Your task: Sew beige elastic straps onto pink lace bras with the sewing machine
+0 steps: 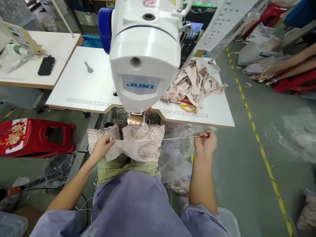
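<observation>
A beige lace bra [148, 149] hangs at the front of the white JUKI sewing machine [144, 59], over the lap. My left hand [105, 144] pinches the left part of its edge. Out to the right, my right hand [205, 141] is closed on a thin pale strap [181, 138] drawn taut from the bra. Part of the bra lies beneath the machine's lower arm [136, 120], and the needle area is hidden behind the machine head.
Beige fabric strips [192, 82] are heaped on the white table [93, 82], beside yellow-handled scissors [188, 107]. A red stool [37, 138] stands at left. Plastic bags [176, 158] hang under the table's right side. A phone [46, 65] lies on the neighbouring table.
</observation>
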Demonstrator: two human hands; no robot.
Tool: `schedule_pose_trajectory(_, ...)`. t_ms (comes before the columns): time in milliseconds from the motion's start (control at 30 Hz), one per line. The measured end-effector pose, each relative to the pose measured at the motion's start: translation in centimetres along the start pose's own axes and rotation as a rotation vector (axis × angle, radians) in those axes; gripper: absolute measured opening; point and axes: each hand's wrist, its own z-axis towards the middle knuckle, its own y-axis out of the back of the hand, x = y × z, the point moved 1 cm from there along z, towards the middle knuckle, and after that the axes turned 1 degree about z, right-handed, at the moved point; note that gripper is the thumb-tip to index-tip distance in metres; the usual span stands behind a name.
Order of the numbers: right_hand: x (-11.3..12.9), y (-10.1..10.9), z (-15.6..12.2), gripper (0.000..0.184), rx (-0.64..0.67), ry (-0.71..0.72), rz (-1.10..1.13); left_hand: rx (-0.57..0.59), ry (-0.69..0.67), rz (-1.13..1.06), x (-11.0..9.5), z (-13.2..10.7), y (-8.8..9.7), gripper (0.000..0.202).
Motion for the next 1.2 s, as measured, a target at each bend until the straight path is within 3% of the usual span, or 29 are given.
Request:
schedule_pose_trajectory(100, 1.6, -0.7, -0.4, 0.025, -0.042, 0.100, -0.032, -0.218, -0.037, -0.052, -0.3, 0.5, -1.5, 0.033)
schedule_pose_trajectory(200, 0.9, -2.9, -4.3, 0.024, 0.098, 0.119, -0.135, -0.300, -0.114, -0.083, -1.6, 0.6, -3.1, 0.032)
schedule_pose_trajectory(267, -0.5, -4.4, -8.4, 0.024, 0.301, 0.054, -0.249, -0.251, -0.188, -0.077, -3.2, 0.3, -3.6, 0.025)
schedule_pose_trajectory(333, -1.9, -5.7, -12.7, 0.023, 0.589, -0.010, -0.417, -0.132, -0.268, -0.065, -5.2, -0.3, -3.6, 0.018)
schedule_pose_trajectory(400, -2.6, -6.7, -16.2, 0.017, 0.913, 0.003, -0.675, 0.011, -0.358, -0.035, -7.4, -1.3, -3.3, 0.020)
schedule_pose_trajectory(467, -2.6, -7.3, -18.4, 0.014, 1.087, 0.068, -0.867, 0.136, -0.449, 0.027, -9.7, -2.5, -2.8, 0.025)
schedule_pose_trajectory(533, -2.0, -7.7, -19.4, 0.013, 1.119, 0.145, -0.950, 0.229, -0.518, 0.115, -11.4, -3.6, -2.4, 0.031)
schedule_pose_trajectory(633, -1.3, -8.2, -19.7, 0.011, 1.174, 0.262, -1.025, 0.263, -0.540, 0.244, -12.6, -4.8, -2.2, 0.034)
schedule_pose_trajectory(767, -1.6, -8.2, -19.9, 0.007, 1.228, 0.436, -1.108, 0.133, -0.487, 0.442, -11.6, -5.4, -3.4, 0.033)
schedule_pose_trajectory(867, -1.9, -7.9, -19.9, 0.009, 1.237, 0.516, -1.128, 0.067, -0.533, 0.486, -10.6, -5.5, -4.4, 0.038)
schedule_pose_trajectory(933, -1.6, -8.0, -19.7, 0.012, 1.255, 0.482, -1.105, 0.047, -0.615, 0.469, -10.4, -5.5, -4.6, 0.040)
schedule_pose_trajectory(1067, -0.3, -8.9, -19.0, 0.011, 1.354, 0.215, -0.987, 0.100, -0.777, 0.434, -10.8, -5.5, -3.8, 0.034)
schedule_pose_trajectory(1200, 0.4, -9.9, -18.6, 0.015, 1.356, -0.005, -0.869, 0.181, -0.808, 0.375, -11.0, -5.3, -3.1, 0.029)
